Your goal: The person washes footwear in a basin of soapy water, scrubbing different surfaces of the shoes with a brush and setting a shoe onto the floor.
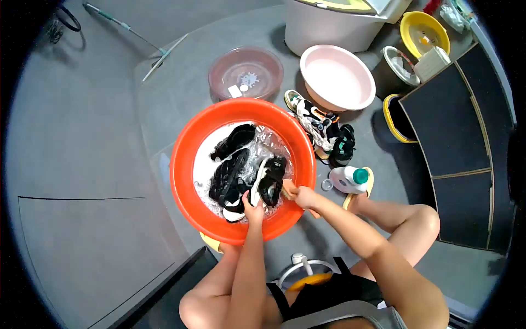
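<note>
A large orange basin [189, 123] holds soapy water and several black shoes. My left hand [253, 210] grips a black-and-white shoe [271, 183] by its white sole side, near the basin's front right. In my right hand [303, 197] is a scrubbing brush [287, 188] with an orange-brown handle, its head close against that shoe. Whether the bristles touch the shoe I cannot tell. Other black shoes [227, 172] lie in the suds to the left, and one black shoe [234, 141] lies at the back.
Behind the orange basin stand a translucent purplish basin [245, 60] and a pink basin [337, 77]. Several sneakers [318, 123] sit on the floor to the right, near a white bottle with a green cap [350, 180]. Dark cabinet panels [446, 131] border the right side.
</note>
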{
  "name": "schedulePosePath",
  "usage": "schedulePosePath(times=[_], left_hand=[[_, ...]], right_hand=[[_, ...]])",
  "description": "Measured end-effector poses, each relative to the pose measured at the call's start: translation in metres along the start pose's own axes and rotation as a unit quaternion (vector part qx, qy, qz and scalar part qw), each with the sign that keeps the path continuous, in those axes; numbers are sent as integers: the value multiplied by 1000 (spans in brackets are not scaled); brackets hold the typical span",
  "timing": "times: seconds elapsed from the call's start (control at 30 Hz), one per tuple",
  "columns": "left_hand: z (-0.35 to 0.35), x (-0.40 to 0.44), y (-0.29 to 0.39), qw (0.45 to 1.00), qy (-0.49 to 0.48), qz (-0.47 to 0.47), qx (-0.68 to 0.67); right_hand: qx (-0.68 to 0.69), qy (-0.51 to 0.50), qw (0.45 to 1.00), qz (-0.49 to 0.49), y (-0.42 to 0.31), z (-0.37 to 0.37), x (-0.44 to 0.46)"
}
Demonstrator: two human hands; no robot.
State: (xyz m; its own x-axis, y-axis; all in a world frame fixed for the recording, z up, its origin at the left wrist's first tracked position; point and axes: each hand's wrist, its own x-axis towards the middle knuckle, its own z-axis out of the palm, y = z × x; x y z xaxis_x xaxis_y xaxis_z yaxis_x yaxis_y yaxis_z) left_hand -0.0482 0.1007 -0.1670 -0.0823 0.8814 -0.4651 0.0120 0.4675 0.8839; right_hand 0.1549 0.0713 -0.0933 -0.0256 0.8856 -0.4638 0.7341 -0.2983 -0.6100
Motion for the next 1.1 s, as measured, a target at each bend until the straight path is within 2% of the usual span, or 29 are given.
schedulePosePath(times=[0.03,0.07,0.1,0.13,0.17,0.23,0.27,0.3,0.33,0.37,0.43,0.53,0.63,0.67,0.7,0.77,0.83,0.87,0.9,0.93,0.97,1.0,1.03,1.1], left_hand=[[-3,8,-3,994,4,29,107],[-9,12,-7,965,-40,15,259],[-12,8,13,911,-83,-1,405],[-14,9,31,858,-146,-10,493],[-9,12,41,770,-214,-40,599],[2,-1,92,718,-252,-26,648],[9,6,92,738,-204,-11,643],[16,12,90,756,-156,2,636],[24,15,94,780,-118,47,612],[22,26,74,817,-130,170,536],[28,28,64,734,-155,360,555],[34,39,35,740,-141,306,582],[40,53,24,724,-147,211,640],[38,56,22,722,-138,232,637],[33,63,22,741,-193,195,612],[28,67,24,743,-191,211,606],[23,70,29,852,-158,193,460],[22,81,20,917,-142,157,339],[21,87,11,952,-110,83,272],[24,89,5,984,-121,41,124],[27,85,-3,992,-125,-6,-27],[25,80,-9,990,-116,-2,82],[26,61,20,971,-114,22,209],[32,42,63,948,-92,-50,301]], right_hand=[[-33,44,998,-7,7,2,-4],[-5,95,995,22,12,8,-9],[24,147,988,51,6,9,-17],[53,198,976,80,-5,5,-21],[170,180,960,131,-22,-3,-19],[396,134,878,232,-52,-14,-11],[310,171,907,229,-22,18,16],[187,215,929,234,-32,20,27],[143,250,924,250,-33,34,42],[98,284,916,265,-33,44,57],[116,212,915,322,-43,33,67],[81,172,930,313,-24,52,90],[92,72,937,329,-14,45,108],[62,90,938,329,-2,54,120],[93,59,935,337,-7,44,122],[109,59,937,326,-4,41,122],[134,154,929,310,7,60,124],[147,203,921,298,19,72,132],[221,226,914,255,35,81,142],[293,243,901,210,56,92,151],[361,254,882,164,64,99,152],[393,266,862,177,54,88,146],[435,207,859,172,40,65,135],[495,160,835,180,25,43,124]])
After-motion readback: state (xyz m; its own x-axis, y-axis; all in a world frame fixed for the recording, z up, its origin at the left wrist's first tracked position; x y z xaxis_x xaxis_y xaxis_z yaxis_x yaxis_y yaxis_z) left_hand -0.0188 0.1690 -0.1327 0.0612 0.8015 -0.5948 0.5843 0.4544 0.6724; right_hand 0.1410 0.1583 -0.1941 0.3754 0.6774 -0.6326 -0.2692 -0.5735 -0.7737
